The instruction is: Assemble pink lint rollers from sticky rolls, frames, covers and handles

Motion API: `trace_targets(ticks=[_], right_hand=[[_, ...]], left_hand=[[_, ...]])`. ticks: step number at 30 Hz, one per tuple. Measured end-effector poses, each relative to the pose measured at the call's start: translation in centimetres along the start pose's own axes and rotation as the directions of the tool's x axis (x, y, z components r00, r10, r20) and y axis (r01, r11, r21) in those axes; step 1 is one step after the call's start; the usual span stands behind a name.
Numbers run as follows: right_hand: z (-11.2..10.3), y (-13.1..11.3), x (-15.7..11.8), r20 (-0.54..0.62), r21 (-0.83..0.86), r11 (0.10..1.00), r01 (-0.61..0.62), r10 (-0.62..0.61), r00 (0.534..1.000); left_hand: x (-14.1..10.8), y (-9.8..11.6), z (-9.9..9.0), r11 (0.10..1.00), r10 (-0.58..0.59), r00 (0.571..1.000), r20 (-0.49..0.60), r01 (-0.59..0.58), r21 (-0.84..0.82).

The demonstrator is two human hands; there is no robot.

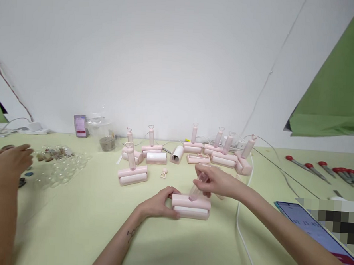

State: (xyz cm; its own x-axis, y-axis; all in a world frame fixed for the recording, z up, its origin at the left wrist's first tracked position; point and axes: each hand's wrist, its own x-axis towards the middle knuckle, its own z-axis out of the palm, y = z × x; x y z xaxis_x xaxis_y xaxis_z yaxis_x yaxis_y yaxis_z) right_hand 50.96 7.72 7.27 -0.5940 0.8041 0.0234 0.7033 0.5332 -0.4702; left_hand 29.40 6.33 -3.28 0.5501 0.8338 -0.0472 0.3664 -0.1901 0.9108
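A pink lint roller [191, 207] with a white roll stands on the table before me, its clear pink handle [195, 190] pointing up. My left hand [160, 203] grips the left end of its body, thumb in front and fingers behind. From above, my right hand [211, 180] closes around the upper part of the handle, hiding its top. Behind my left hand lies a small pink piece with a heart-shaped loop [163, 173]. Another upright lint roller [132, 174] stands to the left, with a heart loop on its handle.
Several pink lint rollers [223, 158] and a loose white roll [177, 153] line the back. Another person's hand [10, 162] is at left by bubble wrap [69, 170]. A white cable [238, 228], a phone [314, 233] and red-ended tools [312, 170] lie at right.
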Motion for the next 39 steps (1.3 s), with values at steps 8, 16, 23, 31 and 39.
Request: trace_targets(ticks=[8, 16, 23, 31, 39], right_hand=[[-0.1, -0.4, 0.6, -0.205, -0.412, 0.908, -0.077, -0.01, 0.979], [0.3, -1.3, 1.5, -0.244, -0.487, 0.867, -0.103, -0.021, 0.97], [1.3, -2.1, 1.0, -0.297, -0.517, 0.834, -0.192, 0.036, 0.954], [2.7, -3.4, 0.9, -0.288, -0.502, 0.844, -0.19, 0.044, 0.957], [1.2, -1.9, 2.4, -0.251, -0.253, 0.967, 0.035, -0.1, 0.963]], left_hand=[[-1.0, 0.2, 1.1, 1.0, 0.003, 0.995, -0.101, 0.0, 0.028], [-1.3, 0.1, 1.5, 0.979, 0.046, 0.973, -0.226, 0.001, 0.205], [-1.3, 0.3, 2.3, 0.864, 0.206, 0.93, -0.306, -0.026, 0.502], [-1.4, 0.7, 2.9, 0.789, 0.275, 0.908, -0.315, -0.026, 0.614], [-2.4, 1.1, 0.5, 0.818, 0.203, 0.959, -0.195, -0.057, 0.573]])
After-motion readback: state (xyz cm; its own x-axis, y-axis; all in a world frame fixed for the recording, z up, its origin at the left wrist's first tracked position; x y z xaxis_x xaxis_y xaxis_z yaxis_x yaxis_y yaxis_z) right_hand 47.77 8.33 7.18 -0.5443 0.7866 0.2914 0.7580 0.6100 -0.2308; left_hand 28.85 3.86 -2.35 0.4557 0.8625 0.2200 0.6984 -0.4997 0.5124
